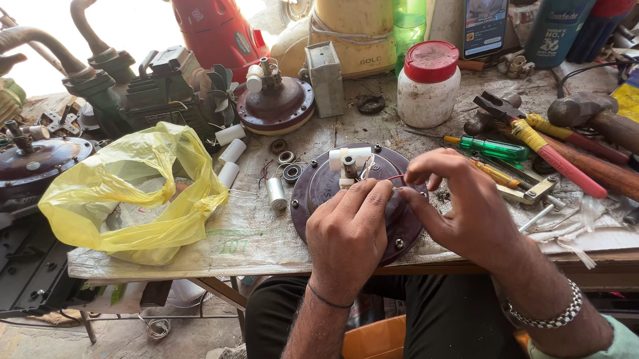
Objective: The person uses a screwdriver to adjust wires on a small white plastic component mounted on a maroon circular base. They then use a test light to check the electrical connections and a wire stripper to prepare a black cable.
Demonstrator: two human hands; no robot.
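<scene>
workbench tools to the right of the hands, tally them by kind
Hammers with wooden handles: 2
Pliers, red and yellow grips: 1
Green-handled screwdriver: 1
Yellow-handled screwdriver: 1
Total: 5

Both the left hand and the right hand work thin wires on the round dark motor cover.

Bare mat (249, 232) left of the round motor plate (313, 191) gives passage. Right side obstructed: pliers (547, 151), hammers (612, 128), screwdriver (491, 147). Yellow bag (128, 191) blocks far left (bearings (287, 163) crowd the rear).
</scene>
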